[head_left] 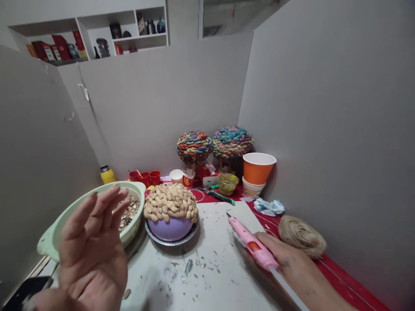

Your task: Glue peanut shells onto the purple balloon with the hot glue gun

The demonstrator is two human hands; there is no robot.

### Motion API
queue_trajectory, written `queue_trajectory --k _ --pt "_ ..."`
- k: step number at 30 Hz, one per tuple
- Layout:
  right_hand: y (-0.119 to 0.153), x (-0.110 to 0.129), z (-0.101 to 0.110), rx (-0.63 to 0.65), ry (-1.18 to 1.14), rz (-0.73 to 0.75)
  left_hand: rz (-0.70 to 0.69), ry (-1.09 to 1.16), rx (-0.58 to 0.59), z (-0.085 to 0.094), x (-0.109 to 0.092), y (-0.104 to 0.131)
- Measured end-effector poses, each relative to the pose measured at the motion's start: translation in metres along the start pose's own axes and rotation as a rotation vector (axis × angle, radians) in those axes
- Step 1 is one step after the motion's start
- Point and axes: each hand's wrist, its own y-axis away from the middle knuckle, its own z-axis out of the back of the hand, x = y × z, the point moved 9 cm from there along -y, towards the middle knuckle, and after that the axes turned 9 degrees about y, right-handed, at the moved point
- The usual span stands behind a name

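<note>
Left hand (94, 255) hovered, fingers loosely spread, by a pale green plastic basket (53, 239); right hand (288, 262) gripped a pink plastic glue gun (243, 233) over the white tabletop (220, 242). Beyond, a round purple ball (170, 229) topped with tan peanuts (170, 201) sat in a silver metal dish (171, 243), round multicoloured knobbly ornaments (231, 142) behind.

One head-worn camera looks forward and down, close above the white board (215, 235).

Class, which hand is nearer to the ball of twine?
Right. The right hand is close beside the ball of twine; the left hand is far across, in front of the green basket.
</note>
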Motion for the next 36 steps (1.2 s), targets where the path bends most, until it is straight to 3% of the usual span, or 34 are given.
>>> queue_trajectory --k 4,7,11,15,19,24,30,36 --pt "0.000 -0.032 -0.020 0.178 0.261 -0.081 0.054 -0.014 -0.048 0.002 -0.012 0.008" --pt "-0.001 -0.040 -0.027 0.235 0.319 -0.097 0.052 0.059 -0.003 -0.001 -0.009 0.012" --pt "0.002 -0.041 -0.023 0.249 0.332 -0.077 0.115 0.144 0.115 -0.010 0.008 0.020" --pt "0.007 -0.038 -0.006 0.244 0.333 -0.075 0.199 0.160 0.190 -0.010 0.026 0.036" --pt "0.011 -0.009 0.019 0.169 0.054 -0.062 0.336 0.067 0.315 -0.008 0.041 0.060" --pt "0.022 0.044 0.018 0.239 -0.479 -0.070 0.414 -0.091 0.569 -0.024 0.048 0.095" --pt "0.040 0.086 0.002 0.281 -0.526 -0.034 0.567 -0.135 0.799 -0.047 0.069 0.136" --pt "0.032 0.103 -0.018 0.245 -0.548 -0.011 0.762 -0.070 0.773 -0.038 0.096 0.151"
